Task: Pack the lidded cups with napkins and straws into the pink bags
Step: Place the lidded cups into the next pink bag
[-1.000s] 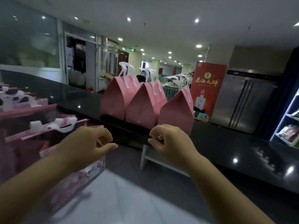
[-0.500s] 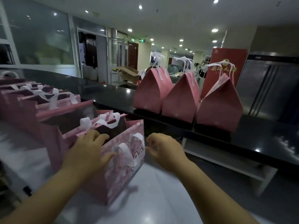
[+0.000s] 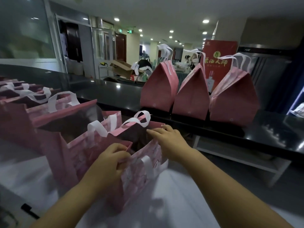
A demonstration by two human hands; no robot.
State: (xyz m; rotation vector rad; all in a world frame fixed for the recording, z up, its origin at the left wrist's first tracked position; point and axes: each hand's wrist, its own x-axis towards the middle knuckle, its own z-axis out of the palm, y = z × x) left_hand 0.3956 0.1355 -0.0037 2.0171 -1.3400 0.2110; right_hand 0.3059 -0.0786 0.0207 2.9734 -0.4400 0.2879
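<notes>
Three closed pink bags [image 3: 190, 96] stand behind the front bag [image 3: 141, 175] on the black tabletop [image 3: 115, 91], tops folded shut and handles up; they look finished. Left of the front bag, a row of open bags [image 3: 24, 116] stands on the white tabletop [image 3: 172, 195]. The left hand [image 3: 111, 160] grips the front bag's near rim, fingers curled over it. The right hand [image 3: 169, 139] lies at its far corner with fingers nearly straight; whether it pinches the rim I cannot tell. The bag's mouth is spread, its inside too dark to show a cup. No cups, napkins or straws are in sight, so most of the packing seems left.
</notes>
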